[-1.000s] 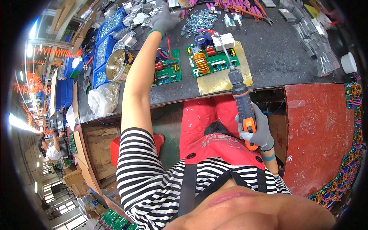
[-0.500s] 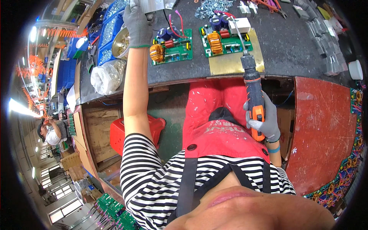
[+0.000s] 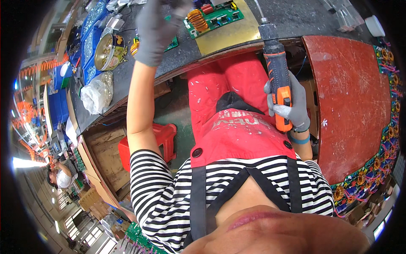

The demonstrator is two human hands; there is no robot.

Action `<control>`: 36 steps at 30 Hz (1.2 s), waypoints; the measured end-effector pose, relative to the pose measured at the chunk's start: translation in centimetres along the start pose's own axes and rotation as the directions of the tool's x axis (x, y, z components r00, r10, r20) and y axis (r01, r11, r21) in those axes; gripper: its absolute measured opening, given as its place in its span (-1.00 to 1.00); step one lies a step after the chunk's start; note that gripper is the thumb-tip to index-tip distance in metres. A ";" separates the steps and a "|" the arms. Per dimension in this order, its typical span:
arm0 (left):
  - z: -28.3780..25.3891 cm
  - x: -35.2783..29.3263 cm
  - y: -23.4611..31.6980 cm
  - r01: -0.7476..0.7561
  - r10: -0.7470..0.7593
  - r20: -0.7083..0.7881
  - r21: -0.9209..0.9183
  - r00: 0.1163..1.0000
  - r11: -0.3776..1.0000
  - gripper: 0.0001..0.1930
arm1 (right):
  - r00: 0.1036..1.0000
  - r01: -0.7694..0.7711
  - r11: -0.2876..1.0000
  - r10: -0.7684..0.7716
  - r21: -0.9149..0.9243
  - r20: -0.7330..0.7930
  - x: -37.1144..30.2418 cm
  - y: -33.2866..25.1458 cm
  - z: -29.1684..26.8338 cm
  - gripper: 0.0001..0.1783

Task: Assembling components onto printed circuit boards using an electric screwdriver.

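My right hand (image 3: 298, 105), in a grey glove, is wrapped round the black and orange handle of an electric screwdriver (image 3: 277, 70). Its thin bit points away from me, over the dark bench at the right edge of a brass-coloured plate (image 3: 230, 41). On that plate rests a green circuit board (image 3: 224, 17) with an orange-wound coil. My left hand (image 3: 153, 36), also gloved, reaches over the bench just left of this board. Motion smears its fingers, and whether they hold anything is unclear. Behind it a second circuit board (image 3: 172, 43) is mostly hidden.
To the left stand blue bins (image 3: 89, 44) of small metal parts, a tin (image 3: 111, 59) of brass-coloured screws and a plastic bag (image 3: 97, 92). A white cup (image 3: 374, 26) sits far right, near a red panel (image 3: 349, 101). A red stool (image 3: 164, 139) is below; a person (image 3: 63, 174) works far left.
The view has shifted, so the bench appears higher. My left hand has come right, from near the metal pieces toward the board on the plate. My right hand keeps hold of the screwdriver.
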State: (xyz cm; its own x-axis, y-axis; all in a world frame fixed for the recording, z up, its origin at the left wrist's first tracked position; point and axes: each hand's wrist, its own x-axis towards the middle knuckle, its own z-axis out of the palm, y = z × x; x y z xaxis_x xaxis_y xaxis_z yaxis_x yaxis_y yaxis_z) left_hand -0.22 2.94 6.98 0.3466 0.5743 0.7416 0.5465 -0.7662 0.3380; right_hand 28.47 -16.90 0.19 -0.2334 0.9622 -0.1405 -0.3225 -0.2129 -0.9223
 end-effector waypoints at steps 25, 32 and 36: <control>6.0 -2.2 -0.4 0.034 -0.074 0.311 0.132 0.948 0.991 -0.59 | 1.000 -0.006 0.995 0.004 -0.100 -0.015 -1.2 0.8 -1.2 -0.08; 5.8 -1.9 -0.7 0.009 -0.070 0.354 0.170 0.933 0.985 -0.55 | 1.000 -0.019 0.989 0.021 -0.147 0.010 -0.9 1.0 -1.3 -0.09; 5.6 -1.8 -0.3 -0.045 -0.046 0.417 0.206 0.908 0.978 -0.45 | 1.000 0.003 0.991 0.000 -0.132 0.023 -0.8 1.4 -1.5 -0.10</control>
State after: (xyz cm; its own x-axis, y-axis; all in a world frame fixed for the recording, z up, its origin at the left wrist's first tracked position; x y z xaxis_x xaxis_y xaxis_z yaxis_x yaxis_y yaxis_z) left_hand 3.23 3.70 2.30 0.6074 0.6769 0.4157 0.6756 -0.7155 0.1778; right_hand 29.55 -17.76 -1.48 -0.2544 0.9580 -0.1322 -0.1991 -0.1857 -0.9622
